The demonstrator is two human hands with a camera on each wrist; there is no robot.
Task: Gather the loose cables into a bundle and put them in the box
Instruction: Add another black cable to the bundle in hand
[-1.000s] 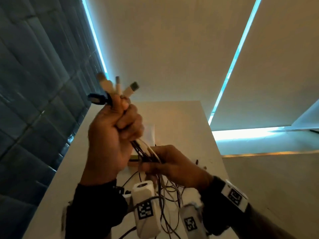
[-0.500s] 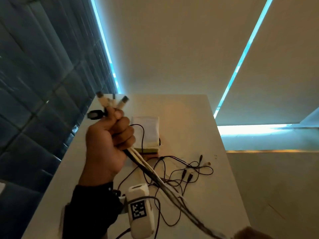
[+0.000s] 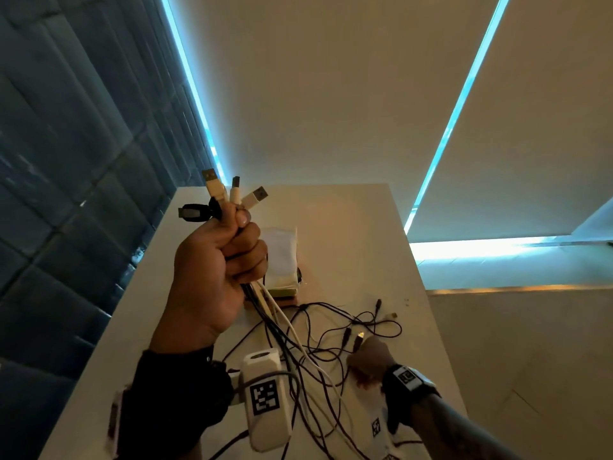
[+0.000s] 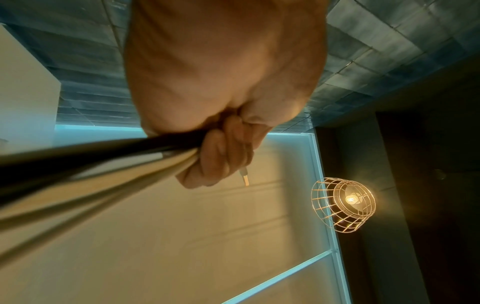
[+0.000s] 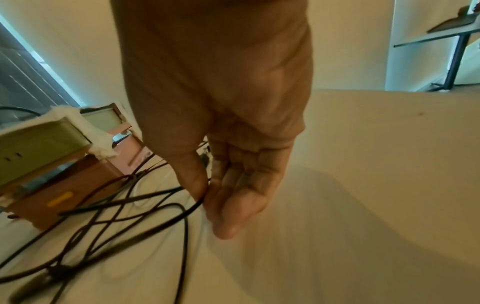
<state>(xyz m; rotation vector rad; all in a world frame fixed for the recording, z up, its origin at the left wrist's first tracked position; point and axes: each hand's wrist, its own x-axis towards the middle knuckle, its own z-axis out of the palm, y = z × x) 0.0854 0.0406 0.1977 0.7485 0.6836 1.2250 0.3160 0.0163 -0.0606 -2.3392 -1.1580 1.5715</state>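
Head view: the left hand (image 3: 215, 280) fists thin black and white rubbery cables (image 3: 282, 330), plugs fanned above, tails trailing onto the smooth white table (image 3: 348, 227). Left wrist view: fingers (image 4: 221, 156) wrap them. Right wrist view: the right hand (image 5: 223, 123) pinches one black strand (image 5: 155, 224) beside the tan cardboard box (image 5: 70, 191).

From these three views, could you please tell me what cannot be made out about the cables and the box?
- Inside of the box: head view, left hand covers part of it; right wrist view shows only its walls.
- Cables: left wrist view, blurred streaks too close to count.
- Loose cable ends: head view, cut off by the bottom edge.
- Right hand: right wrist view, a black cable meets thumb and fingers; motion blur hides any pinch.
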